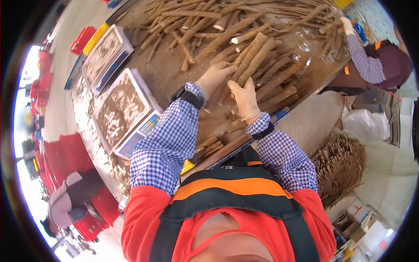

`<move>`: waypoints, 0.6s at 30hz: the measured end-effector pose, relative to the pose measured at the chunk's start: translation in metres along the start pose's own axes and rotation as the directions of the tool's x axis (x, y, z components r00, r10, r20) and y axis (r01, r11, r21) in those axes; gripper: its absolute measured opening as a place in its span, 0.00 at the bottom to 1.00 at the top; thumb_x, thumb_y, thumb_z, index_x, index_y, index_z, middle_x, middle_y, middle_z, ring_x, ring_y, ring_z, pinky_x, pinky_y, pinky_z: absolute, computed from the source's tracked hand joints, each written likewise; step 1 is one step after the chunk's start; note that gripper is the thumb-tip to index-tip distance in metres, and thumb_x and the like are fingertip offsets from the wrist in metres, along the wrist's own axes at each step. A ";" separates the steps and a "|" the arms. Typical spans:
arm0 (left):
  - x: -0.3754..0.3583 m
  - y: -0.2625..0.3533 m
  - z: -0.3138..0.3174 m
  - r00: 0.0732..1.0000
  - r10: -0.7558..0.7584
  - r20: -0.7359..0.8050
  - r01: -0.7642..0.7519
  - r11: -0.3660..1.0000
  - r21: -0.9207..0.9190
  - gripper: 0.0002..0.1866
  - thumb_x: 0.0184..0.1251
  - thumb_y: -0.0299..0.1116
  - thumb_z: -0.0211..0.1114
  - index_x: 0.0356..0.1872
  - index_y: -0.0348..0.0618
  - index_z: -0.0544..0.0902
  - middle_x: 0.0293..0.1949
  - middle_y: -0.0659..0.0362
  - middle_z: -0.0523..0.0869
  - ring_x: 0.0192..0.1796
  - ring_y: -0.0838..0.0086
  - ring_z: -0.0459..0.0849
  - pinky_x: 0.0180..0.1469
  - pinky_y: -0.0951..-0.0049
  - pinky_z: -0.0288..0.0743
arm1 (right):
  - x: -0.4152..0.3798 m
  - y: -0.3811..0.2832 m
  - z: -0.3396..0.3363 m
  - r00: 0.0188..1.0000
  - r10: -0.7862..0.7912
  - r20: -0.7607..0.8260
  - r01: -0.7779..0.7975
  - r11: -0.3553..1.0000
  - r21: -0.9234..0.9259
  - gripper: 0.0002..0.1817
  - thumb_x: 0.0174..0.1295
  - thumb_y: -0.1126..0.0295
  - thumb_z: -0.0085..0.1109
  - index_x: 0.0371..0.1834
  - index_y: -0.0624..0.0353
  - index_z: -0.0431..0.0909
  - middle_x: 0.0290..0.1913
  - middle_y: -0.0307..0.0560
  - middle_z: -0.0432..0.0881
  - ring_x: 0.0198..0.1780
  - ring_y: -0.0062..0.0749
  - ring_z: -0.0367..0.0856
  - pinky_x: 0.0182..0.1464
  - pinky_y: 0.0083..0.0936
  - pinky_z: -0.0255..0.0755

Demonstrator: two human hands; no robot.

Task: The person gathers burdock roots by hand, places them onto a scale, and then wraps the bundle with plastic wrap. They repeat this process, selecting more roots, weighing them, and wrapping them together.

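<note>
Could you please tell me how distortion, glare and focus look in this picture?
Head view, edges: strong fisheye bending, dark corners; head view, far left: bleached to white, with the red plastic crates soft; head view, upper right: small white glints right of the long brown woody sticks; head view, centre: pale-gloved left hand and pale-gloved right hand fairly clear.

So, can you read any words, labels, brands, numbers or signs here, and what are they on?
None can be read for sure.
Label on the nearer scale: blue and yellow, too small and blurred.
White mark on the dark apron: maybe letters, too small to tell.
I can't make out any other writing.
</note>
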State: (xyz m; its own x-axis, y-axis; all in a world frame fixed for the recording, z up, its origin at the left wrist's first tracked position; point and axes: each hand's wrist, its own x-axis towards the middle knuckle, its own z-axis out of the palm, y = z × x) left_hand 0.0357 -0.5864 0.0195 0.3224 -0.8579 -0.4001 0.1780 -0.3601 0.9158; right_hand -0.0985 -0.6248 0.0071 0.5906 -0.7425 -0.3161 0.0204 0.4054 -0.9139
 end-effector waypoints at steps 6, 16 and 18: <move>-0.179 -0.043 -0.107 0.884 0.098 -0.456 -0.267 0.908 -0.323 0.22 0.74 0.40 0.57 0.59 0.32 0.74 0.48 0.57 0.82 0.47 0.77 0.81 0.49 0.78 0.75 | -0.058 0.014 0.126 0.812 0.106 0.574 -0.094 0.994 -0.051 0.19 0.61 0.71 0.63 0.55 0.61 0.72 0.40 0.37 0.78 0.34 0.20 0.74 0.34 0.17 0.71; -0.303 -0.142 -0.264 0.620 0.277 -0.734 0.256 0.813 0.523 0.19 0.69 0.45 0.57 0.48 0.40 0.84 0.40 0.41 0.86 0.45 0.52 0.85 0.47 0.58 0.78 | -0.061 0.140 0.315 0.571 0.058 0.819 0.669 0.546 -0.504 0.24 0.59 0.55 0.67 0.48 0.65 0.80 0.31 0.46 0.85 0.26 0.28 0.82 0.28 0.24 0.76; -0.302 -0.144 -0.273 0.662 0.366 -0.654 0.257 0.709 0.657 0.20 0.68 0.47 0.58 0.48 0.41 0.84 0.40 0.41 0.86 0.45 0.48 0.85 0.49 0.56 0.78 | -0.062 0.127 0.316 0.576 0.071 0.815 0.754 0.339 -0.562 0.29 0.61 0.46 0.63 0.48 0.64 0.80 0.33 0.48 0.86 0.28 0.29 0.83 0.29 0.23 0.77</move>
State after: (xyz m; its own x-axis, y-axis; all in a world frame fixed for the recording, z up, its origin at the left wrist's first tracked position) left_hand 0.1666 -0.1758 -0.0017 0.8866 -0.4603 0.0461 -0.4015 -0.7162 0.5709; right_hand 0.1228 -0.3587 -0.0091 0.9986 0.0360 -0.0396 -0.0014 -0.7228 -0.6911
